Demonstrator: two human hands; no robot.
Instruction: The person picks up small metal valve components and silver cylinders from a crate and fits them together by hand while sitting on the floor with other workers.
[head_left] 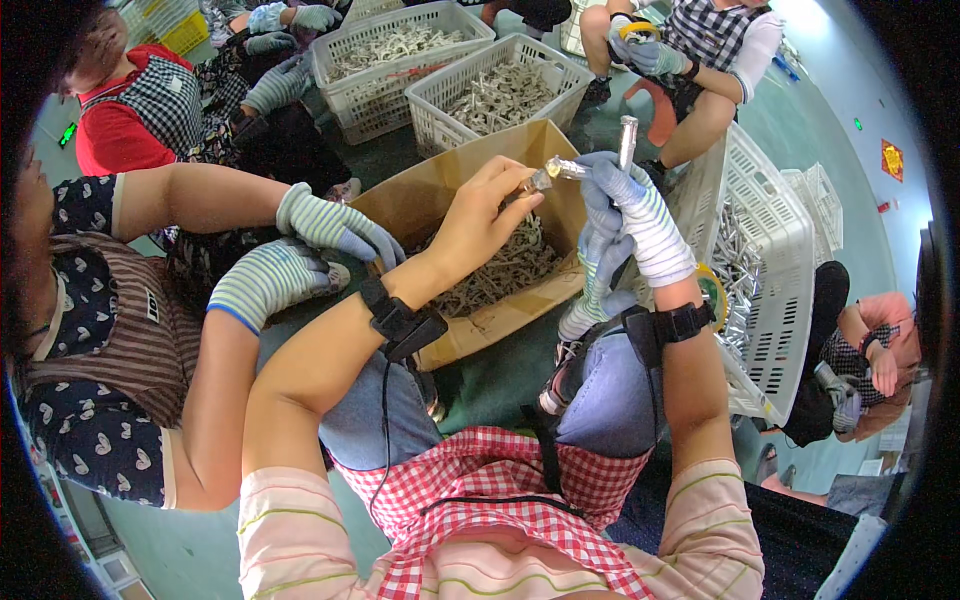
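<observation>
My bare left hand [485, 212] is closed, thumb and fingers pinching the end of a small silvery metal part [572, 170] above the cardboard box. My right hand [640, 215], in a white and grey striped glove, grips the same part from the other side. A shiny rod-like end [627, 142] stands up from the right fingers; whether it belongs to the same piece I cannot tell. Striped glove fabric [590, 300] hangs below my right hand, partly merged with it. A yellow tape roll [713, 295] sits beside my right wrist.
The open cardboard box [515, 325] holds many dull metal parts. A white crate [790, 330] of shiny parts stands at right; two more crates [440, 125] [340, 100] stand ahead. Close on my left, a co-worker's gloved hands [335, 225] reach beside the box. Other people sit around.
</observation>
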